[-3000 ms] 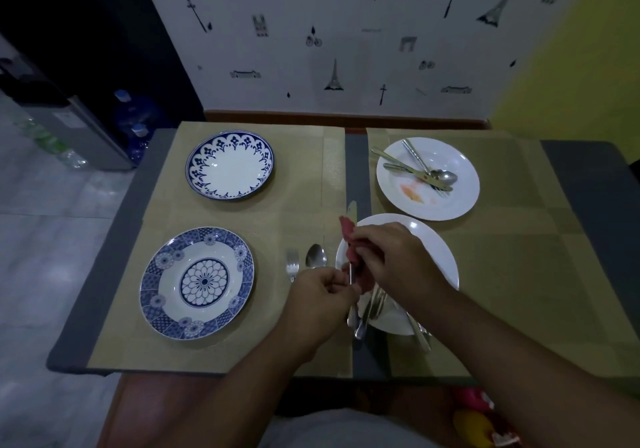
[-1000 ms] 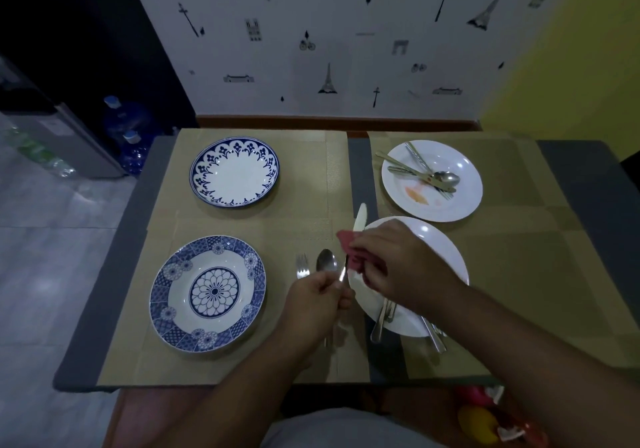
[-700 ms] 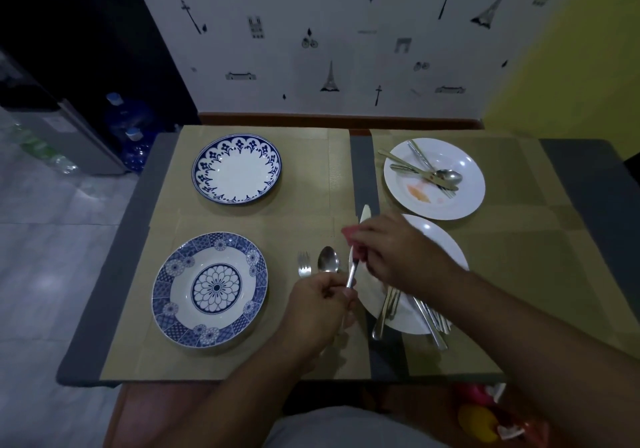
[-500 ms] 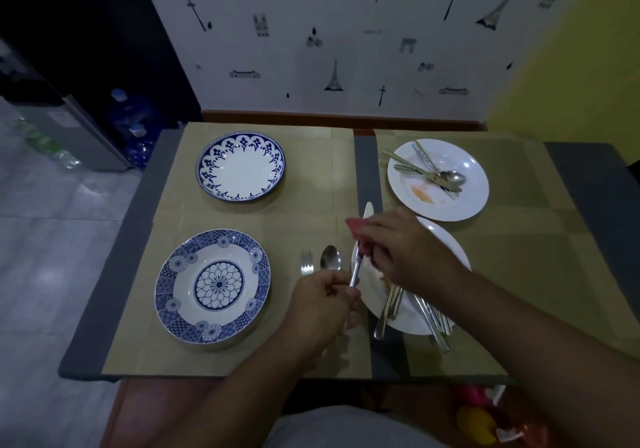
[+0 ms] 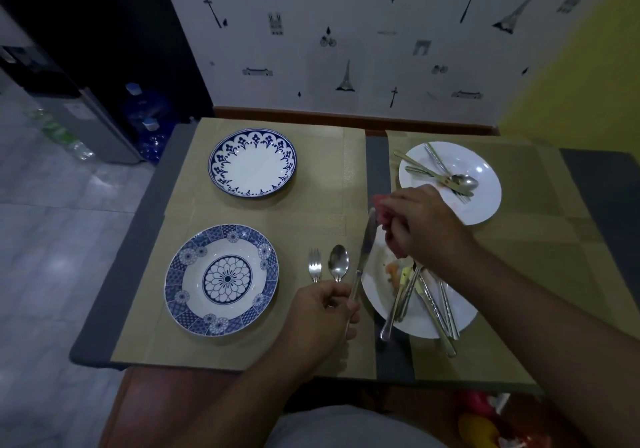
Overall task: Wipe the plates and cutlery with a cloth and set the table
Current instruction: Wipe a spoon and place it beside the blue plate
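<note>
Plates: 4.
- Blue-patterned, left: 2, far blue plate (image 5: 252, 163) and near blue plate (image 5: 221, 279).
- White, right: 2, far white plate (image 5: 485, 202) and near white plate (image 5: 375, 288).

Single cutlery: 1 fork (image 5: 314, 265), 1 spoon (image 5: 338, 262), 1 knife (image 5: 365, 250).
Far pile (image 5: 446, 177): at least 3 pieces.
Near pile (image 5: 429, 305): about 4, overlapping, exact count unclear.
Cloth (image 5: 382, 210): 1, red.
Water bottles on the floor, far left (image 5: 145, 101): 2.

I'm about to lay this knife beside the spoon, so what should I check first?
1. Grip of left hand on knife handle: ok.
2. The red cloth in the right hand off the blade: cannot tell.
3. Blade clean: cannot tell, too dim.
4. The fork and spoon side by side on the mat: ok.
5. Bare mat between spoon and white plate: ok, but narrow.
</note>
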A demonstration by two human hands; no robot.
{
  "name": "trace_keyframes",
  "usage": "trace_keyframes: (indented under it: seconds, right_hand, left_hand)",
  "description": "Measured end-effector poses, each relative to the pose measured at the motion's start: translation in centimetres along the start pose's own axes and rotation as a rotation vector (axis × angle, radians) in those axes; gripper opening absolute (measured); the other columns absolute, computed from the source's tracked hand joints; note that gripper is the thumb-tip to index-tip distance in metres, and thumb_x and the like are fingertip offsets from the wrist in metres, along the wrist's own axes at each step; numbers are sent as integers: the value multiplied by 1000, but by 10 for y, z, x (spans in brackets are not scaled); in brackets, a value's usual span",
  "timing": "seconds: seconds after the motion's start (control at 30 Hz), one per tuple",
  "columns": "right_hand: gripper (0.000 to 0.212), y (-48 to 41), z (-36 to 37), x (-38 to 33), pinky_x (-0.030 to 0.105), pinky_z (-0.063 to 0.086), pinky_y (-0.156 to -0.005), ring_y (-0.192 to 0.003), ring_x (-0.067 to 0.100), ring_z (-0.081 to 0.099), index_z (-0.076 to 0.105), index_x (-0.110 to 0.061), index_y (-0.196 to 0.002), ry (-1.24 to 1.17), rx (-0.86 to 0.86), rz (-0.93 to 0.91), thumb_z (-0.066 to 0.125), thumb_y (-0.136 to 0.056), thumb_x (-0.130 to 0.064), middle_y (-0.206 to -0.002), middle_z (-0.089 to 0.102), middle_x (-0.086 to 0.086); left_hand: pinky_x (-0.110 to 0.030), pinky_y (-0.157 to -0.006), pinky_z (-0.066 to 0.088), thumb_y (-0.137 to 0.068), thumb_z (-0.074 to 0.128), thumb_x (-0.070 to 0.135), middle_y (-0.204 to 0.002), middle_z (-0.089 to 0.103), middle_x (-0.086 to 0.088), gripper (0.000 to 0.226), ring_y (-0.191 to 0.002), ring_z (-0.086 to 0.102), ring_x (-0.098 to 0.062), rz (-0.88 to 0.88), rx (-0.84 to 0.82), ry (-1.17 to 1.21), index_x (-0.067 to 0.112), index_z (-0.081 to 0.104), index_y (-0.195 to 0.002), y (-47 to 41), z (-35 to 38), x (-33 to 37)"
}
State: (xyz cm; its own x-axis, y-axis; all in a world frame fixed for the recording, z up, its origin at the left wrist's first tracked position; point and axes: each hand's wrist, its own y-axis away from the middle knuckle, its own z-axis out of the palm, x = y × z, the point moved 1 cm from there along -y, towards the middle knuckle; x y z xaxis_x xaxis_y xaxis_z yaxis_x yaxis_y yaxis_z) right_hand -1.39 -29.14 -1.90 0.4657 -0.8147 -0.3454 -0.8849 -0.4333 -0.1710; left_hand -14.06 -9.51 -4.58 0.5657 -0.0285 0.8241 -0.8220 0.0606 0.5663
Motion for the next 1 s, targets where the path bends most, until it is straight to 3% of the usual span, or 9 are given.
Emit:
trace_keyframes:
  seconds: [0.13, 0.23, 0.33, 0.43, 0.5, 0.7, 0.8, 1.0]
  right_hand:
    - [32, 9, 6, -15, 33, 42, -79, -91, 25, 54, 73, -11, -112, -47, 33, -22, 65, -83, 0, -98, 69, 4]
    - [34, 12, 15, -25, 29, 41, -80, -94, 20, 53, 72, -11, -117, -82, 13, -47, 65, -85, -4, -102, 70, 2]
    - [35, 14, 24, -31, 29, 43, -79, -94, 19, 52, 71, -12, -120, -115, -8, -68, 63, -86, -5, -103, 70, 0]
    - [39, 15, 32, -36, 26, 41, -82, -97, 20, 54, 70, -14, -124, -131, -41, -84, 66, -86, -4, -108, 70, 1]
    - [42, 16, 37, -39, 24, 38, -83, -100, 19, 53, 68, -15, -126, -136, -70, -90, 66, -86, -4, -110, 70, 0]
    - [45, 21, 45, -45, 25, 36, -83, -97, 22, 56, 70, -14, -122, -160, -75, -135, 71, -80, 1, -107, 70, 2]
    - [43, 24, 47, -45, 27, 38, -82, -95, 21, 56, 71, -13, -120, -170, -94, -160, 71, -79, 1, -106, 71, 2]
    - [40, 28, 46, -38, 31, 43, -81, -94, 25, 57, 73, -13, -115, -179, -106, -160, 71, -79, 2, -106, 71, 2]
  left_hand:
    - [-35, -69, 62, -95, 62, 5, -86, 75, -8, 20, -77, 71, -19, 9, 64, 20, 18, 75, -102, 0, -11, -11]
    - [-19, -59, 54, -97, 58, 3, -78, 76, 1, 29, -67, 67, -6, 38, 122, 13, 24, 74, -109, 2, -20, -21]
    - [-19, -60, 53, -97, 57, 2, -73, 72, 5, 38, -61, 63, -3, 62, 203, 20, 26, 69, -124, 0, -27, -33]
    - [-19, -90, 53, -96, 59, 1, -113, 74, 8, 41, -99, 67, 5, 92, 341, -43, 22, 63, -131, -3, -32, -46]
    - [-12, -94, 49, -97, 56, -2, -122, 69, 10, 44, -110, 62, 3, 102, 402, -96, 19, 61, -135, -7, -33, -57]
    - [-16, -81, 38, -80, 49, -18, -101, 58, -7, 62, -95, 57, -21, 143, 594, -512, 14, 66, -130, -20, -25, -99]
    - [-13, -81, 32, -71, 50, -24, -101, 49, -7, 64, -96, 53, -24, 122, 675, -540, 4, 68, -126, -26, -16, -106]
    - [-26, -80, 32, -69, 52, -22, -100, 45, -9, 69, -95, 43, -24, 88, 808, -564, 7, 65, -129, -31, -6, -99]
